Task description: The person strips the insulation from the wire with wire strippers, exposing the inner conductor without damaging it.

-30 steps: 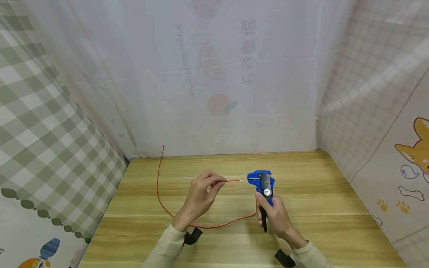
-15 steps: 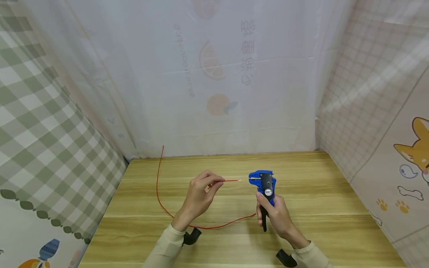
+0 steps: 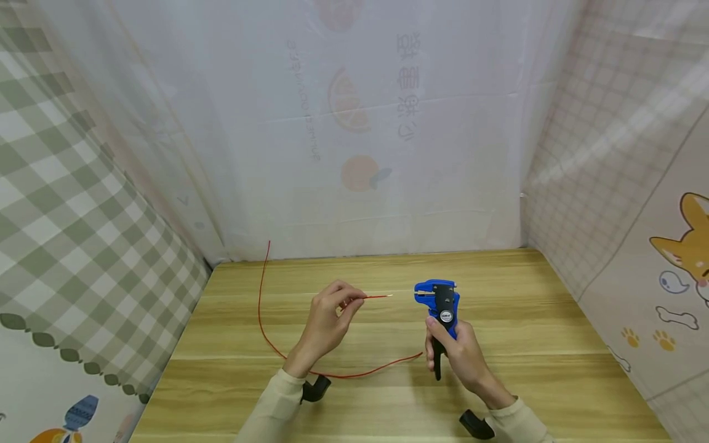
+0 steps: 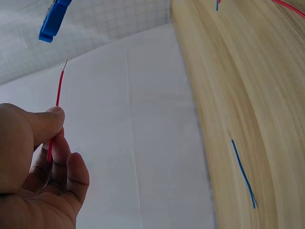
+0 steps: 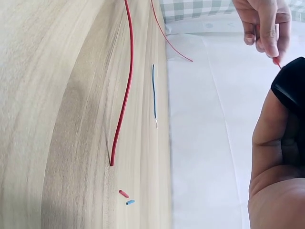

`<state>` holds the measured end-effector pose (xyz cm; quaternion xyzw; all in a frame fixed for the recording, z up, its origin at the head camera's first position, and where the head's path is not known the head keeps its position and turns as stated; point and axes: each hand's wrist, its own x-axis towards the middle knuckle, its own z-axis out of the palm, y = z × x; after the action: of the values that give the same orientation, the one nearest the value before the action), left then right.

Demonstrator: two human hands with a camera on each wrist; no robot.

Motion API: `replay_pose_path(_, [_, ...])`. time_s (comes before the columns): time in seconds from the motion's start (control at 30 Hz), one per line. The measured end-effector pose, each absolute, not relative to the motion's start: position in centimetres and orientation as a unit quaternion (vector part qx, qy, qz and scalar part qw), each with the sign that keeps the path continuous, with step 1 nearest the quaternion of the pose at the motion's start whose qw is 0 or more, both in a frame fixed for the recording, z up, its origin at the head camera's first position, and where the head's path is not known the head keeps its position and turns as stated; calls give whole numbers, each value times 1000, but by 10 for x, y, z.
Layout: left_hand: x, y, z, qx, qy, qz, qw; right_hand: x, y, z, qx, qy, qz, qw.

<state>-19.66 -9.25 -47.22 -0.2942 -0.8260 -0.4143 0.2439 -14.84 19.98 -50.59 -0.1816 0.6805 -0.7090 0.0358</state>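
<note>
My left hand (image 3: 327,314) pinches a short red wire (image 3: 378,296) between thumb and fingers, above the table. Its bare metal tip points right, with a gap between it and the tool; the left wrist view shows the wire's (image 4: 59,90) lower end among the fingers. My right hand (image 3: 458,354) grips the black and blue handles of a wire stripper (image 3: 445,298), held upright. The stripper's blue mouth faces left, parted, with nothing in it. In the right wrist view, the right hand (image 5: 274,152) hides most of the tool.
A long red wire (image 3: 354,376) curves across the wooden table (image 3: 526,381), its far end touching the back sheet. Both wrist views show a short blue wire (image 4: 244,174) with a bare end. Small red (image 5: 124,194) and blue (image 5: 130,202) insulation bits lie nearby. Fabric walls surround the table.
The stripper has shifted slightly right and the left hand with the short red wire slightly left, so the gap between them has widened. The long wire has stayed put.
</note>
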Motion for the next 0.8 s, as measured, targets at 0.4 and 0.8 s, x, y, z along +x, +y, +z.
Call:
replay_pose_path(0.4, [-208, -96, -493, -253, -845, -424, 202, -150, 204, -507, -198, 671, -713, 39])
replay_pose_path(0.8, [-222, -99, -519, -214, -858, -436, 168, -149, 206, -507, -208, 672, -710, 44])
